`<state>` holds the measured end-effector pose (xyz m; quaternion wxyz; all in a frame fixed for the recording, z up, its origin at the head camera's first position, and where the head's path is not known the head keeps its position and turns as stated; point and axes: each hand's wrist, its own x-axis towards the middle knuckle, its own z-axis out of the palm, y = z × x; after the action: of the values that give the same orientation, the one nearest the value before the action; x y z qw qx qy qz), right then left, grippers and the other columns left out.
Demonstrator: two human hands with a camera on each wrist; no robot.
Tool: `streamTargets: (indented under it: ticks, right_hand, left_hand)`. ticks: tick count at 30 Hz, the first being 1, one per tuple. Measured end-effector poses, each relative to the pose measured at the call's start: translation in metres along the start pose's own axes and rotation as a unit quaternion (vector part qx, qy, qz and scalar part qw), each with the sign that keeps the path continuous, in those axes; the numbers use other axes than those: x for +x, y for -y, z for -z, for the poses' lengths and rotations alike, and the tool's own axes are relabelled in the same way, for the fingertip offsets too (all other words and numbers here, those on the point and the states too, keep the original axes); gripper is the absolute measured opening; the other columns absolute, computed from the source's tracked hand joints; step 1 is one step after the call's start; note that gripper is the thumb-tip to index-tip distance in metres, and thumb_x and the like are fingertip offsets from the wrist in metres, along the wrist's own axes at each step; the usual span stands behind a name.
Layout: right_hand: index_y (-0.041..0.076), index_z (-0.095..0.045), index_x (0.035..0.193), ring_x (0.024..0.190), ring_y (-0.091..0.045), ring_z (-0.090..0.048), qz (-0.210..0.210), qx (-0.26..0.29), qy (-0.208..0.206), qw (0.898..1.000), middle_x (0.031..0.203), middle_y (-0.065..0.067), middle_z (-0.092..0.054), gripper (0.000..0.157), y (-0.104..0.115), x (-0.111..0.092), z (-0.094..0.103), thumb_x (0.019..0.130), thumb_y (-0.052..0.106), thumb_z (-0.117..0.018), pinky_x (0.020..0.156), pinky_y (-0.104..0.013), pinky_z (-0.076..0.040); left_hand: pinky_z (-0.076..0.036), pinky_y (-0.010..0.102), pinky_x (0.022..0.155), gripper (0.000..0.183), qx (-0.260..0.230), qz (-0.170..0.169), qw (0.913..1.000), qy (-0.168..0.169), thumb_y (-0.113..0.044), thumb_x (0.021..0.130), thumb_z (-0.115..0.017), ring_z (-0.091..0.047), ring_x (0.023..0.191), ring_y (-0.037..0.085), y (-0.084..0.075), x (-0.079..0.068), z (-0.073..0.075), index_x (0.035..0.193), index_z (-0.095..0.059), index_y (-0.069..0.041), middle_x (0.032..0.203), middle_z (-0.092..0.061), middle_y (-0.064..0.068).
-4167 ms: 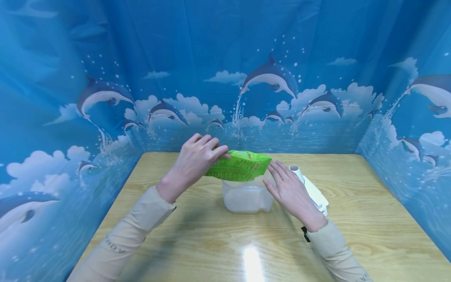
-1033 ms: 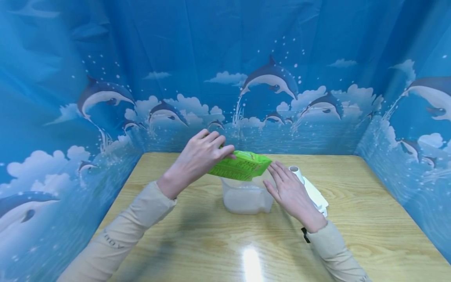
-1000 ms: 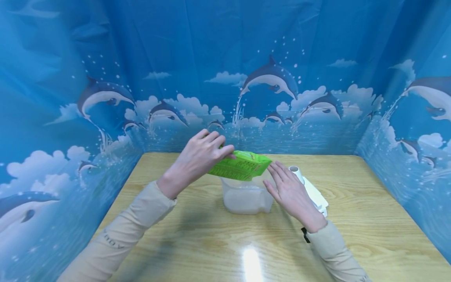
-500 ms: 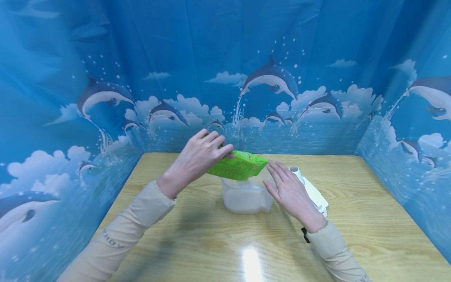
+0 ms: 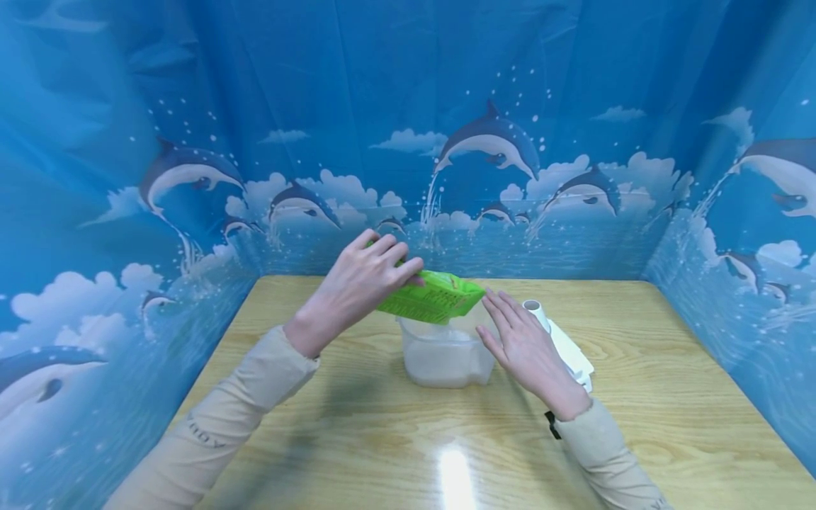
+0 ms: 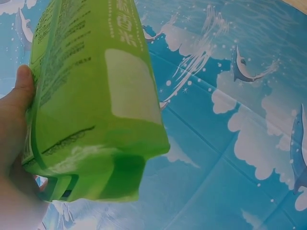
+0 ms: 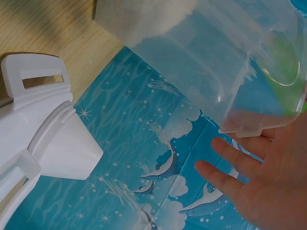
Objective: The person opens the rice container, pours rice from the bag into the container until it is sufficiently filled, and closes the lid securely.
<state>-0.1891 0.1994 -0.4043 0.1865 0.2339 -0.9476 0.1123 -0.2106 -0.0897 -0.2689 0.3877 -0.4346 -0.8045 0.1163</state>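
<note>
My left hand (image 5: 360,283) grips a green plastic rice bag (image 5: 433,297), tilted with its far end low above a clear plastic container (image 5: 446,361). Whitish grains lie inside the container. In the left wrist view, the thumb presses along one side of the printed bag (image 6: 96,96), near its folded bottom. My right hand (image 5: 529,347) lies against the container's right side with fingers extended. In the right wrist view, that hand's fingers (image 7: 235,158) are at the container's rim, and the bag's green shows through the clear wall (image 7: 192,57). The bag's mouth is hidden.
A white plastic lid with a spout (image 5: 567,347) lies on the wooden table (image 5: 656,397), right of the container and partly behind the right forearm. Its handle-like slotted part (image 7: 38,76) shows in the right wrist view. A blue dolphin-print curtain (image 5: 408,142) surrounds the table.
My left hand has risen slightly, lifting the bag's held end. The bag's low end has shifted a little left, exposing more of the container's opening. My right hand has barely moved.
</note>
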Motion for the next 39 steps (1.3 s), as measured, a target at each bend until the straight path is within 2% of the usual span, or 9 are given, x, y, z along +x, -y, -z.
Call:
streamTargets:
  ticks: [7,12,16,20,24,29,33,36,39]
  right_hand:
    - [-0.004,-0.043,0.150,0.147,-0.038,-0.034,-0.004,0.006,0.004,1.000,0.158,-0.019,-0.039,0.062,0.000,0.000,0.001,0.107,0.041,-0.044,0.123,-0.048,-0.024]
    - [-0.004,-0.044,0.149,0.148,-0.037,-0.033,0.000,0.004,0.002,1.000,0.160,-0.018,-0.038,0.062,0.000,0.000,0.000,0.107,0.041,-0.044,0.123,-0.048,-0.024]
    - [-0.003,-0.041,0.152,0.148,-0.036,-0.032,0.002,0.003,-0.001,1.000,0.160,-0.017,-0.037,0.062,0.000,0.001,-0.001,0.107,0.041,-0.044,0.123,-0.049,-0.024]
    - [-0.002,-0.039,0.153,0.148,-0.036,-0.032,0.002,0.003,0.000,1.000,0.160,-0.017,-0.037,0.063,0.000,0.001,-0.001,0.108,0.042,-0.043,0.123,-0.049,-0.025]
    - [-0.006,-0.046,0.148,0.147,-0.037,-0.034,0.005,-0.002,-0.002,1.000,0.161,-0.017,-0.037,0.062,0.000,0.002,0.000,0.108,0.042,-0.043,0.123,-0.049,-0.025]
    - [-0.008,-0.052,0.141,0.145,-0.038,-0.037,0.008,-0.002,-0.008,1.000,0.158,-0.019,-0.040,0.060,0.000,0.002,-0.001,0.107,0.041,-0.044,0.122,-0.049,-0.027]
    - [-0.005,-0.043,0.149,0.146,-0.038,-0.036,0.007,0.001,-0.009,1.000,0.157,-0.020,-0.040,0.062,0.000,0.001,-0.001,0.107,0.040,-0.044,0.122,-0.049,-0.026]
    - [-0.004,-0.040,0.152,0.147,-0.038,-0.034,0.007,-0.001,-0.006,1.000,0.159,-0.019,-0.039,0.062,0.000,0.000,0.000,0.107,0.040,-0.044,0.123,-0.049,-0.025]
    - [-0.004,-0.040,0.152,0.147,-0.038,-0.034,0.007,-0.002,-0.003,1.000,0.159,-0.019,-0.038,0.062,0.000,0.000,0.000,0.107,0.040,-0.044,0.123,-0.049,-0.024]
  left_hand:
    - [-0.053,0.040,0.092,0.019,-0.007,-0.002,1.0000,0.002,-0.034,0.101,-0.059,-0.065,0.092,0.023,-0.001,0.002,0.000,0.102,-0.066,-0.017,0.094,-0.069,0.004]
    - [-0.049,0.044,0.102,0.011,0.005,-0.014,0.9998,0.010,-0.024,0.096,-0.069,-0.065,0.099,0.025,-0.002,0.001,0.000,0.106,-0.068,-0.019,0.100,-0.069,0.005]
    - [-0.044,0.047,0.109,0.021,0.015,-0.022,0.9996,0.012,-0.010,0.091,-0.076,-0.064,0.103,0.026,-0.002,0.001,0.000,0.107,-0.068,-0.020,0.105,-0.070,0.005]
    - [-0.040,0.049,0.112,0.030,0.018,-0.026,0.9995,0.007,0.001,0.088,-0.075,-0.062,0.106,0.027,-0.002,0.001,0.000,0.107,-0.067,-0.021,0.109,-0.069,0.006]
    - [-0.039,0.049,0.113,0.033,0.014,-0.022,0.9996,0.007,0.003,0.088,-0.074,-0.061,0.107,0.026,-0.002,0.001,0.000,0.109,-0.068,-0.022,0.109,-0.069,0.005]
    - [-0.047,0.045,0.105,0.017,-0.010,0.010,0.9998,0.012,-0.013,0.095,-0.072,-0.064,0.101,0.024,-0.004,-0.002,-0.004,0.109,-0.070,-0.019,0.103,-0.070,0.003]
    - [-0.056,0.038,0.086,0.015,-0.035,0.051,0.9981,0.002,-0.026,0.101,-0.063,-0.067,0.090,0.022,-0.005,-0.008,-0.010,0.107,-0.071,-0.015,0.097,-0.071,0.002]
    - [-0.055,0.030,0.068,0.018,-0.053,0.080,0.9953,-0.014,-0.027,0.103,-0.061,-0.066,0.080,0.019,-0.006,-0.014,-0.014,0.104,-0.071,-0.012,0.091,-0.071,0.002]
    - [-0.047,0.025,0.052,0.019,-0.087,0.115,0.9891,-0.030,-0.027,0.103,-0.060,-0.062,0.069,0.016,-0.007,-0.020,-0.020,0.101,-0.068,-0.010,0.082,-0.068,0.000]
